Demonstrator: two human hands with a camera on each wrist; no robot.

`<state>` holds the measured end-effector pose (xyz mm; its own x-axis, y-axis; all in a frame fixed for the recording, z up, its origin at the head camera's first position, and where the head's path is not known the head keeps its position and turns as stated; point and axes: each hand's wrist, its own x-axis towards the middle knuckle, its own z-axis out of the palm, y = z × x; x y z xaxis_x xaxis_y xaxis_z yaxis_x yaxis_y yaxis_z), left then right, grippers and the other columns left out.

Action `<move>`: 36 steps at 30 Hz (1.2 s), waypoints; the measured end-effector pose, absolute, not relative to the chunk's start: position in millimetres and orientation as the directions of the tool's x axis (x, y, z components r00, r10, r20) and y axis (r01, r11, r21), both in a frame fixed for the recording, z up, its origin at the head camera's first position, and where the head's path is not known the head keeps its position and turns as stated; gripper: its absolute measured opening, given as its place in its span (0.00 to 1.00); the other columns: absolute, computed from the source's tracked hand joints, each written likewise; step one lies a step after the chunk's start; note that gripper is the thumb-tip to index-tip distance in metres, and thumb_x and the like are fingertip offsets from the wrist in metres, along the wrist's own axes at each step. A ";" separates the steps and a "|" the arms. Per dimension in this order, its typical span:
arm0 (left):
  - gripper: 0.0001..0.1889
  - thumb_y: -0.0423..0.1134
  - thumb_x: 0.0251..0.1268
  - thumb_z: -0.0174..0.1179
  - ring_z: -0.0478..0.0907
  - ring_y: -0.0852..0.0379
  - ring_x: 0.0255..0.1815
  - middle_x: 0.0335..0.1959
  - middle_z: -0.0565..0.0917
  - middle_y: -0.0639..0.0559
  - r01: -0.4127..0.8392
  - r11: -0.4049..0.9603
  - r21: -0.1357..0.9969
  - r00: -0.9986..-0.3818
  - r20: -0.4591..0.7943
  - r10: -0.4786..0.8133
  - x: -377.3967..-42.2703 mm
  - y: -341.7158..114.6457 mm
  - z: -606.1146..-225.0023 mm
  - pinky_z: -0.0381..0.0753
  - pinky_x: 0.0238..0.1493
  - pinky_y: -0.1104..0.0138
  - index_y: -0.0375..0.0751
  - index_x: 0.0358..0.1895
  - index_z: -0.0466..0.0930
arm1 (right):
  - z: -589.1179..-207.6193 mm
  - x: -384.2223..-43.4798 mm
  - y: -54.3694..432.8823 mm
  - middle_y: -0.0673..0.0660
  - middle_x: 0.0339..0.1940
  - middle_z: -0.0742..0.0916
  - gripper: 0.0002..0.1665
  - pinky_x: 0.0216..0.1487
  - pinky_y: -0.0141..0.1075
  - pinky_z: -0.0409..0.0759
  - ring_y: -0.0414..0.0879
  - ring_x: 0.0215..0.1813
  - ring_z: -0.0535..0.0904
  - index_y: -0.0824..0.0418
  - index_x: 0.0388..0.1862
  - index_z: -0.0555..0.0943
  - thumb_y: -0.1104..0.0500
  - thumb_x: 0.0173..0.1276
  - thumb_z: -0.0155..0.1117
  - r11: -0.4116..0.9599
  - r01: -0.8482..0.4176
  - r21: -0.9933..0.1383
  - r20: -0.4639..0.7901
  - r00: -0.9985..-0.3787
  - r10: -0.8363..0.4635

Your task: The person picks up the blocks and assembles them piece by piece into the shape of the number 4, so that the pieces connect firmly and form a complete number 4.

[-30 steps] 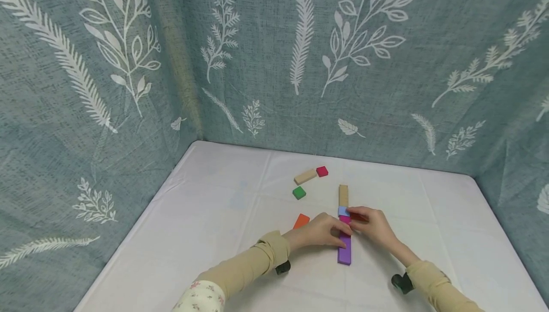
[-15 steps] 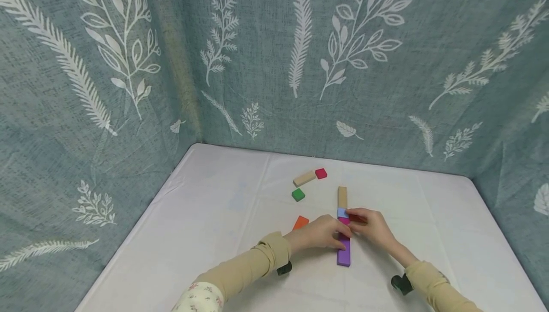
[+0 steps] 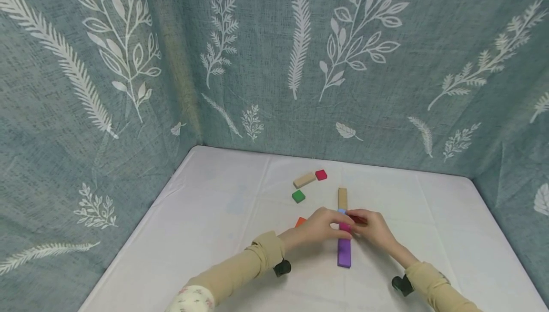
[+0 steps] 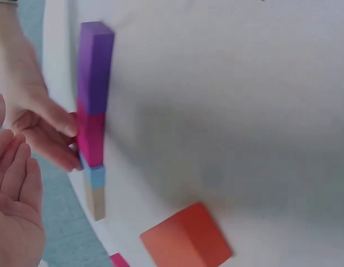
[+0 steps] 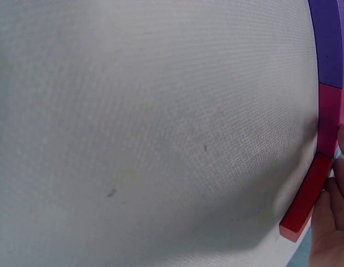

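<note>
A straight row of blocks runs away from the person: a purple block [image 3: 344,254] nearest, then a pink block [image 3: 344,227], a light blue block [image 3: 341,211] and a plain wooden block [image 3: 342,198]. My right hand [image 3: 377,229] pinches a long red block [image 5: 306,194] between thumb and fingers. One end of it meets the row by the pink block, and it angles away on the right side. My left hand [image 3: 320,225] reaches over the pink block, thumb and fingers spread apart, holding nothing. In the left wrist view its palm [image 4: 19,222] shows at the lower left.
Left of the row lies an orange block [image 4: 188,239], partly behind the left hand in the head view. Farther back are a green block [image 3: 298,196], another wooden block [image 3: 304,180] and a small red block [image 3: 321,175]. A patterned curtain [image 3: 266,64] stands behind the white table [image 3: 223,197].
My left hand has loosened from the purple and pink blocks and moved slightly up and away from the person. The right hand stays in place with the red block.
</note>
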<state>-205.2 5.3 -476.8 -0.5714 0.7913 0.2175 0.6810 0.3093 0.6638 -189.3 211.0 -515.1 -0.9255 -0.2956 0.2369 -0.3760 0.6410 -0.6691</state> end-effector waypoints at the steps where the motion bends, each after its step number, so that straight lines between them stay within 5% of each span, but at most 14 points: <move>1: 0.18 0.43 0.60 0.65 0.80 0.65 0.53 0.49 0.86 0.56 0.672 0.311 0.672 -0.578 0.214 0.787 -205.8 4.0 -475.0 0.73 0.54 0.80 0.43 0.52 0.82 | -514.8 -189.0 210.8 0.65 0.45 0.87 0.19 0.47 0.42 0.83 0.58 0.48 0.84 0.70 0.49 0.82 0.68 0.56 0.69 0.638 -0.375 -0.672 0.237 -0.926 -0.294; 7: 0.22 0.44 0.59 0.65 0.76 0.65 0.60 0.55 0.82 0.56 0.625 0.351 0.698 -0.615 0.163 0.772 -210.3 -5.5 -464.7 0.73 0.57 0.78 0.43 0.57 0.79 | -513.3 -187.5 209.7 0.64 0.46 0.87 0.20 0.49 0.44 0.82 0.57 0.48 0.84 0.69 0.49 0.81 0.68 0.55 0.70 0.660 -0.346 -0.666 0.211 -0.937 -0.278; 20: 0.22 0.47 0.57 0.67 0.79 0.59 0.56 0.53 0.84 0.53 0.543 0.515 0.663 -0.748 0.104 0.656 -228.3 -45.6 -444.3 0.77 0.57 0.69 0.43 0.54 0.81 | -511.7 -188.1 209.0 0.65 0.50 0.86 0.22 0.52 0.46 0.80 0.58 0.53 0.82 0.69 0.52 0.81 0.65 0.57 0.70 0.658 -0.313 -0.685 0.166 -0.946 -0.278; 36: 0.23 0.45 0.54 0.69 0.80 0.48 0.54 0.52 0.84 0.48 0.464 0.510 0.724 -0.817 0.127 0.563 -231.2 -80.5 -449.1 0.79 0.56 0.58 0.38 0.53 0.81 | -511.7 -186.5 209.3 0.64 0.49 0.86 0.21 0.52 0.45 0.81 0.57 0.52 0.82 0.68 0.51 0.81 0.67 0.57 0.69 0.661 -0.317 -0.680 0.181 -0.946 -0.268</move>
